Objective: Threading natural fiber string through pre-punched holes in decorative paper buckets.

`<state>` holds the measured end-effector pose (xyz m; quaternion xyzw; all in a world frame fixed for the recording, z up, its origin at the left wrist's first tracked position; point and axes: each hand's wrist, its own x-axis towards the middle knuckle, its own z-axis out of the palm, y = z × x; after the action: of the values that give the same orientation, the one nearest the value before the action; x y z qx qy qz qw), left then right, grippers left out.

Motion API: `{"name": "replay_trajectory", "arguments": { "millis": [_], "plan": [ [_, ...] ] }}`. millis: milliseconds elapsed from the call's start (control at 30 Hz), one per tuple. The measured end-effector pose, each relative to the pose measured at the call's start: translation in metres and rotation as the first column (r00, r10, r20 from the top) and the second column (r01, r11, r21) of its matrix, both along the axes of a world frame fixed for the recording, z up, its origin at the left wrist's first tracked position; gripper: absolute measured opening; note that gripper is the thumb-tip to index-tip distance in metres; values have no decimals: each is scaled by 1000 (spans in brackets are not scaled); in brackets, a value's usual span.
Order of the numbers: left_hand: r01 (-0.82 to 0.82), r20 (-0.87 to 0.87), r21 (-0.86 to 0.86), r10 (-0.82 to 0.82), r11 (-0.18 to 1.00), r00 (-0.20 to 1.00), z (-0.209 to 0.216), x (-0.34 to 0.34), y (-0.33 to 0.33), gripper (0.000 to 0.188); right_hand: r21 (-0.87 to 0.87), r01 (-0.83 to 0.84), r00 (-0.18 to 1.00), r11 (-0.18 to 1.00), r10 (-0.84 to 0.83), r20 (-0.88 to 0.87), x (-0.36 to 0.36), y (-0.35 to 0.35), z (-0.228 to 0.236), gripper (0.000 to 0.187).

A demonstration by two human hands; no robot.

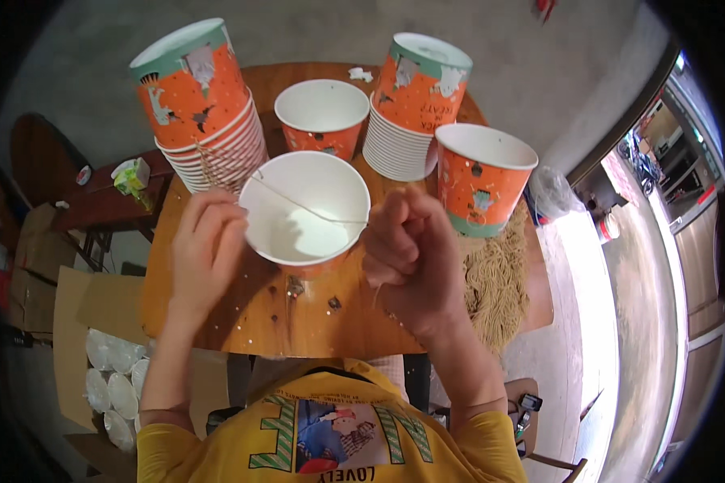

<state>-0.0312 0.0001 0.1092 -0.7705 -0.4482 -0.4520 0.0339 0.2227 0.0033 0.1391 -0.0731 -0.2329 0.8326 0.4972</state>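
Note:
A white-lined paper bucket point(298, 233) stands open-topped in front of me on the table. A thin piece of twine point(286, 197) crosses over its mouth. My right hand point(411, 249) is closed in a fist at the bucket's right side, gripping one end of the twine. Left of the rim is my left hand point(205, 249), its fingers bent together. Blurry strands of twine show just above these fingertips, against a stack of orange buckets point(193, 101). The exact pinch of the left hand is partly hidden.
More orange buckets stand behind: one single bucket point(322, 117), another stack point(419, 105) and an upright one point(487, 177). A heap of tan twine point(495, 290) lies at the table's right edge. An open cardboard box point(80, 346) with round white items sits at lower left.

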Motion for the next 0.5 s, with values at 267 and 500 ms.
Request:
{"name": "replay_trajectory", "arguments": {
  "millis": [267, 500],
  "plan": [
    [667, 809, -412, -87, 620, 581, 4, 90, -29, 35, 34, 67, 998, 997, -67, -8, -28, 9, 2, 32],
    [630, 699, -588, -73, 507, 711, 13, 96, -24, 20, 78, 188, 982, 979, -187, -23, 0, 22, -17, 25]
  ]
}}
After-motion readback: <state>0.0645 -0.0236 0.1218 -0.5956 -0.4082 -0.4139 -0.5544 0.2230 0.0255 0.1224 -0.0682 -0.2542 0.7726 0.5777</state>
